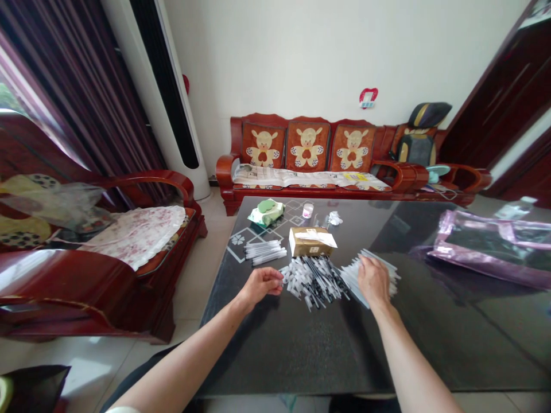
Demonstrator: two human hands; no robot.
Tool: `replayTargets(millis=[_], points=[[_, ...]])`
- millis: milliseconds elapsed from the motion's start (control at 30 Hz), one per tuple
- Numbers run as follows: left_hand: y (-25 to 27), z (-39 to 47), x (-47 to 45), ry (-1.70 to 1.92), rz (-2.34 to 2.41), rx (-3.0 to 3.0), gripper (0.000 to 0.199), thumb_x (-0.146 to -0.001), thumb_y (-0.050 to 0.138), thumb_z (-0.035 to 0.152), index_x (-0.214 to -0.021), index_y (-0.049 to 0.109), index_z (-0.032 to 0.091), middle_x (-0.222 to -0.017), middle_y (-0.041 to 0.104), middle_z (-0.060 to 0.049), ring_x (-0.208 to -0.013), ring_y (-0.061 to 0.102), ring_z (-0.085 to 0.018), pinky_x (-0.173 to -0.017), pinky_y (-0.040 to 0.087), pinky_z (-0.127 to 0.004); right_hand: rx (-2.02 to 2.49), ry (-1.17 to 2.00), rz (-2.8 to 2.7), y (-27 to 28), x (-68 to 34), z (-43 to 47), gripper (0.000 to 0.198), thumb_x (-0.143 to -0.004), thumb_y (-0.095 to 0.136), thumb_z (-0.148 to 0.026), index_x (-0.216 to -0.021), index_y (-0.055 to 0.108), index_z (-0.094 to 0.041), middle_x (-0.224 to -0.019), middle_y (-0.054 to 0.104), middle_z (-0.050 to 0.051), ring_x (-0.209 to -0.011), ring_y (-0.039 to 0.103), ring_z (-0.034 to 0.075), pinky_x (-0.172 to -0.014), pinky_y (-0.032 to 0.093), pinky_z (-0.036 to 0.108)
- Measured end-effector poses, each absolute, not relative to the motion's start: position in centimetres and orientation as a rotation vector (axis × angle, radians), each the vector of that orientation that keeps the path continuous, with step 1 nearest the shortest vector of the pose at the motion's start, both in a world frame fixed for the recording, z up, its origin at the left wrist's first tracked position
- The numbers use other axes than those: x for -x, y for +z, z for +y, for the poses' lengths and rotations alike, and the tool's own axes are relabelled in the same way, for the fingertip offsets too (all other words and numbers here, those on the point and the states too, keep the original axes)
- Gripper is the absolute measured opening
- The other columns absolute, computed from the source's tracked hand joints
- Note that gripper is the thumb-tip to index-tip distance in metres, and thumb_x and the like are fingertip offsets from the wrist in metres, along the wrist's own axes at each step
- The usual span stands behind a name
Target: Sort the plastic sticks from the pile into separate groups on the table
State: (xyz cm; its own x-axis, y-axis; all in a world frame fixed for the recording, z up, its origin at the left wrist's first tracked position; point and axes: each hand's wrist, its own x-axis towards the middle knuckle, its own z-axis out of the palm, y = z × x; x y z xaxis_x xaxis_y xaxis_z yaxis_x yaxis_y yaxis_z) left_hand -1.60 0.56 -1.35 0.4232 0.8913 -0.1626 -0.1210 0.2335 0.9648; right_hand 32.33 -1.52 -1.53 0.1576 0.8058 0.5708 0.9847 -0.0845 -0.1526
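My left hand point(263, 284) hovers at the left edge of a heap of pen parts point(316, 281), thin tubes with white and black sections. Its thumb and fingers are pinched together; whatever is between them is too small to make out. My right hand point(374, 280) rests on a pile of translucent plastic tubes point(353, 278) to the right of the heap. Its fingers curl down among the tubes and their tips are hidden, so its grip does not show. Beyond my left hand lies a neat row of white tubes with dark ends point(266, 252).
Behind the heap stands a tissue box point(310, 244). Farther back are a wipes pack point(267, 213), a small cup point(307, 210) and crumpled tissue point(334, 218). A purple-edged clear bag point(495, 246) lies on the dark table point(310, 350) at right. A wooden sofa point(301, 192) is beyond.
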Motion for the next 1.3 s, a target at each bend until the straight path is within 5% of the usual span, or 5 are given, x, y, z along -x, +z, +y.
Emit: replayTargets(millis=[333,700,833,1000,1300], points=[[-2.9,-0.1,0.8,0.742,0.831,-1.129,0.051,-0.065,0.079,0.04,-0.102,0.06,0.01,-0.071,0.067,-0.006,-0.065,0.067,-0.016,-0.062,0.055,-0.029,1.346,0.397,-2.027,-0.9,-16.0,-5.5,0.023,-0.09,0.047,-0.019,-0.093,0.07,-0.02,-0.089,0.069,0.007,-0.085,0.062,0.019,-0.078,0.046,0.03],[-3.0,0.1,0.4,0.737,0.801,-1.266,0.045,-0.073,0.072,0.043,-0.102,0.06,0.01,-0.072,0.067,-0.006,-0.067,0.067,-0.018,-0.066,0.056,-0.033,1.579,0.398,-1.956,-1.0,-16.0,-5.0,0.015,-0.086,0.052,-0.027,-0.078,0.063,-0.022,-0.069,0.068,0.001,-0.061,0.061,0.016,-0.059,0.038,0.025],[-2.4,1.4,1.7,0.846,1.014,-1.838,0.033,-0.083,0.06,0.033,-0.113,0.061,0.018,-0.106,0.067,-0.011,-0.097,0.064,-0.025,-0.088,0.05,-0.041,1.773,0.151,-1.927,-1.4,-17.7,-3.5,0.013,-0.085,0.053,-0.027,-0.083,0.065,-0.023,-0.068,0.07,0.003,-0.061,0.063,0.018,-0.056,0.034,0.027],[-3.1,4.4,4.5,0.784,1.381,-2.32,0.057,-0.079,0.059,0.017,-0.135,0.048,0.021,-0.143,0.045,-0.011,-0.134,0.036,-0.028,-0.112,0.027,-0.046,1.97,-0.194,-1.887,-2.6,-20.4,-1.7,0.02,-0.089,0.046,-0.025,-0.084,0.065,-0.021,-0.072,0.071,0.006,-0.061,0.063,0.019,-0.054,0.03,0.028],[-4.7,8.4,5.4,0.494,1.677,-2.46,0.071,-0.088,0.05,0.049,-0.147,0.028,0.014,-0.153,0.025,-0.017,-0.142,0.018,-0.032,-0.113,0.015,-0.051,1.929,-0.193,-1.882,-2.1,-19.2,-2.1,0.022,-0.092,0.044,-0.028,-0.086,0.065,-0.022,-0.071,0.071,0.005,-0.062,0.065,0.02,-0.055,0.032,0.03]])
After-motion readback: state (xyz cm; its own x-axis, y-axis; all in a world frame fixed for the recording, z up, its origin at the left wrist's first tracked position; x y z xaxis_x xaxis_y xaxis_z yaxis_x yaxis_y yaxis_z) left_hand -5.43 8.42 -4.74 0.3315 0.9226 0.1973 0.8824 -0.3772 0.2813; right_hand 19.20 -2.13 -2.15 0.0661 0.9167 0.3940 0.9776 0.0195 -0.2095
